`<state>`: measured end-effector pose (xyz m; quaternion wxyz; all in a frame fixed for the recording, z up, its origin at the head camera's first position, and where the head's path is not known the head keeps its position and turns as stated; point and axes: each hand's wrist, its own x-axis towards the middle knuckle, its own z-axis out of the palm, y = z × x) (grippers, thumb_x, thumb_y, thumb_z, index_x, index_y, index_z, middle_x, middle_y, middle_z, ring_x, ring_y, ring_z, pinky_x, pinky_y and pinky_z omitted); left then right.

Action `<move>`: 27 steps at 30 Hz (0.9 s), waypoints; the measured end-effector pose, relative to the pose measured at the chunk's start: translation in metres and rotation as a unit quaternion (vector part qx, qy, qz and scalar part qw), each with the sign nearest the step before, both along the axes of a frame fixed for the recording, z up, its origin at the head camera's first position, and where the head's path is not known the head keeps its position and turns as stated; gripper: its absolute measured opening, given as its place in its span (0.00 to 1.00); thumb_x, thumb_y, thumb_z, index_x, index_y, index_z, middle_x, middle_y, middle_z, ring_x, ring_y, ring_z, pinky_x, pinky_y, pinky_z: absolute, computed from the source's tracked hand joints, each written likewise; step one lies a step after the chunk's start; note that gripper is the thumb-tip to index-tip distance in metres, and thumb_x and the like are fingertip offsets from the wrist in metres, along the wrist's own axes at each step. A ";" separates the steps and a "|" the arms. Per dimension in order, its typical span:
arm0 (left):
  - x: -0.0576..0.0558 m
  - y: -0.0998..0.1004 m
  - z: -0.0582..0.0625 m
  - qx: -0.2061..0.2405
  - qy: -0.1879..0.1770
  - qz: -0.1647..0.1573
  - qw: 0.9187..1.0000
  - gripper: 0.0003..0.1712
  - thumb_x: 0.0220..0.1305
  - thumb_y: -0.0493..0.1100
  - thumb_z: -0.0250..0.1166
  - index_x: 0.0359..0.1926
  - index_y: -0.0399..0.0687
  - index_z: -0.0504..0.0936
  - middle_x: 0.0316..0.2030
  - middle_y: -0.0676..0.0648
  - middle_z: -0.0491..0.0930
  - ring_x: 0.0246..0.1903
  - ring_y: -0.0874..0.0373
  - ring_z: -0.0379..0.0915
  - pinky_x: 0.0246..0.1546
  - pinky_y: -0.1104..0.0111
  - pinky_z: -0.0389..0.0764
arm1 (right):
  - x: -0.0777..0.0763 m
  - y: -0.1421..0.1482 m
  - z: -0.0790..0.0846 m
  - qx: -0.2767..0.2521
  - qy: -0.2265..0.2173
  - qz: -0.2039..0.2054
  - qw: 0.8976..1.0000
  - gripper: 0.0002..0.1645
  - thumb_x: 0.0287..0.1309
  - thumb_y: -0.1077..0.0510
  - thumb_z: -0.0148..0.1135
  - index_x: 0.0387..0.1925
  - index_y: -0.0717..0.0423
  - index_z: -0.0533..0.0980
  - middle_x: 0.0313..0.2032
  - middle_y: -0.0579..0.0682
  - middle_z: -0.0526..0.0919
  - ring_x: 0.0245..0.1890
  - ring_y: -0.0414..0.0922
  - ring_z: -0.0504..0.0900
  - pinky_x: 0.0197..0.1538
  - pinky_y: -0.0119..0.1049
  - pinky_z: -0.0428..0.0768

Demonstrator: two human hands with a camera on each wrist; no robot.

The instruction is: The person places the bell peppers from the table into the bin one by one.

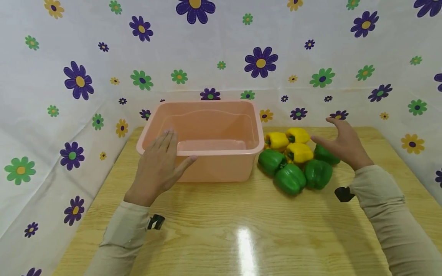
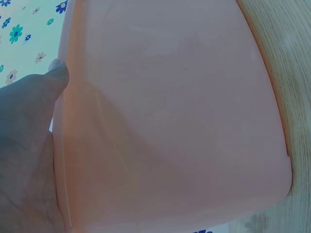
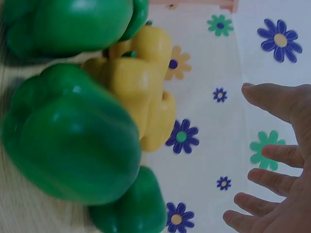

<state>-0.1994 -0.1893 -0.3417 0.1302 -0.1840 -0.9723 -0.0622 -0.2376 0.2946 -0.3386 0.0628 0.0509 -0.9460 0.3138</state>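
Note:
A pink plastic tub (image 1: 214,166) stands on the wooden table. My left hand (image 1: 157,166) lies over its near left rim with fingers straight; in the left wrist view the thumb (image 2: 59,73) is right at the rim. To the tub's right is a group of bell peppers: yellow ones (image 1: 299,153) behind and green ones (image 1: 291,179) in front. My right hand (image 1: 343,143) hovers above the right side of the group, fingers spread and nothing in them. In the right wrist view a large green pepper (image 3: 73,136) sits beneath the spread hand (image 3: 277,165).
A white cloth with printed flowers (image 1: 221,46) hangs behind and beside the table. The wooden tabletop (image 1: 207,230) extends in front of the tub and peppers. Black wrist-camera mounts (image 1: 344,194) show at both sleeves.

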 end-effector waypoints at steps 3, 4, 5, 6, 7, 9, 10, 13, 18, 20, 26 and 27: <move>0.001 0.000 0.000 0.002 0.000 -0.002 1.000 0.55 0.73 0.71 0.48 0.76 0.26 0.52 0.75 0.29 0.54 0.76 0.37 0.47 0.76 0.48 0.50 | -0.002 0.011 -0.007 0.021 -0.010 -0.005 1.000 0.54 0.66 0.43 0.66 0.74 0.75 0.53 0.70 0.78 0.56 0.70 0.75 0.54 0.69 0.71 0.56; 0.001 0.000 0.000 0.004 0.000 -0.003 1.000 0.55 0.73 0.71 0.48 0.76 0.26 0.52 0.75 0.29 0.54 0.76 0.37 0.47 0.76 0.47 0.50 | -0.002 0.014 -0.010 0.027 -0.014 -0.007 1.000 0.54 0.66 0.43 0.66 0.74 0.75 0.52 0.70 0.79 0.56 0.70 0.75 0.54 0.69 0.71 0.56; 0.001 0.000 0.000 0.004 0.001 -0.003 1.000 0.55 0.73 0.71 0.48 0.76 0.26 0.52 0.75 0.28 0.54 0.76 0.37 0.47 0.76 0.47 0.51 | -0.003 0.018 -0.012 0.031 -0.018 -0.008 0.999 0.54 0.66 0.44 0.66 0.74 0.76 0.51 0.70 0.79 0.56 0.70 0.76 0.53 0.69 0.71 0.55; 0.000 0.001 0.000 0.004 0.000 -0.003 1.000 0.55 0.73 0.71 0.48 0.76 0.26 0.52 0.75 0.29 0.54 0.76 0.37 0.47 0.76 0.47 0.50 | -0.003 0.021 -0.014 0.033 -0.021 -0.009 0.999 0.55 0.66 0.44 0.66 0.73 0.77 0.51 0.70 0.80 0.55 0.69 0.77 0.53 0.69 0.72 0.55; 0.000 0.001 0.000 0.003 -0.001 -0.002 1.000 0.55 0.74 0.71 0.47 0.76 0.26 0.51 0.75 0.29 0.53 0.76 0.37 0.47 0.76 0.47 0.50 | -0.003 0.023 -0.016 0.035 -0.024 -0.009 0.999 0.55 0.66 0.45 0.67 0.73 0.78 0.51 0.69 0.81 0.55 0.69 0.77 0.54 0.69 0.72 0.56; 0.000 0.000 0.000 0.000 -0.003 0.000 1.000 0.55 0.74 0.71 0.47 0.76 0.27 0.51 0.75 0.29 0.53 0.76 0.37 0.47 0.76 0.47 0.51 | -0.004 0.027 -0.020 0.037 -0.032 -0.009 0.999 0.56 0.65 0.45 0.68 0.73 0.79 0.50 0.68 0.81 0.56 0.68 0.77 0.54 0.68 0.72 0.56; 0.000 0.000 0.000 -0.002 -0.003 0.001 1.000 0.55 0.74 0.71 0.47 0.76 0.27 0.51 0.75 0.29 0.53 0.76 0.37 0.47 0.76 0.47 0.51 | -0.004 0.028 -0.021 0.036 -0.035 -0.009 0.999 0.56 0.65 0.45 0.68 0.72 0.80 0.50 0.68 0.82 0.56 0.68 0.78 0.54 0.68 0.72 0.57; 0.001 0.000 0.001 -0.003 -0.007 0.004 1.000 0.55 0.74 0.71 0.46 0.76 0.27 0.50 0.75 0.29 0.53 0.76 0.37 0.47 0.76 0.48 0.50 | -0.006 0.032 -0.026 0.040 -0.048 -0.009 0.998 0.57 0.64 0.45 0.69 0.71 0.82 0.50 0.67 0.83 0.56 0.67 0.79 0.54 0.67 0.73 0.57; 0.001 0.001 0.004 -0.001 -0.016 0.007 1.000 0.55 0.74 0.72 0.46 0.77 0.28 0.49 0.76 0.30 0.51 0.76 0.38 0.45 0.76 0.48 0.49 | -0.011 0.041 -0.037 0.041 -0.074 -0.016 0.996 0.60 0.63 0.43 0.69 0.71 0.83 0.49 0.67 0.84 0.56 0.67 0.79 0.54 0.67 0.73 0.57; 0.002 0.001 0.004 -0.001 -0.020 0.008 1.000 0.55 0.74 0.72 0.45 0.77 0.28 0.49 0.76 0.30 0.51 0.77 0.38 0.45 0.76 0.48 0.49 | -0.013 0.044 -0.041 0.039 -0.081 -0.018 0.996 0.60 0.63 0.44 0.70 0.71 0.83 0.49 0.67 0.84 0.55 0.67 0.80 0.54 0.67 0.73 0.58; 0.000 0.002 0.005 -0.001 -0.023 0.009 1.000 0.55 0.74 0.72 0.45 0.77 0.28 0.49 0.76 0.30 0.50 0.77 0.38 0.44 0.76 0.48 0.49 | -0.018 0.049 -0.051 0.023 -0.101 -0.020 0.994 0.61 0.62 0.46 0.71 0.72 0.82 0.47 0.68 0.84 0.53 0.68 0.79 0.53 0.67 0.73 0.57; 0.000 0.002 0.006 -0.002 -0.022 0.009 1.000 0.55 0.74 0.72 0.45 0.77 0.28 0.49 0.76 0.30 0.51 0.77 0.38 0.45 0.76 0.48 0.49 | -0.018 0.049 -0.053 0.019 -0.104 -0.020 0.994 0.61 0.61 0.46 0.72 0.72 0.81 0.46 0.68 0.84 0.52 0.68 0.79 0.53 0.67 0.73 0.58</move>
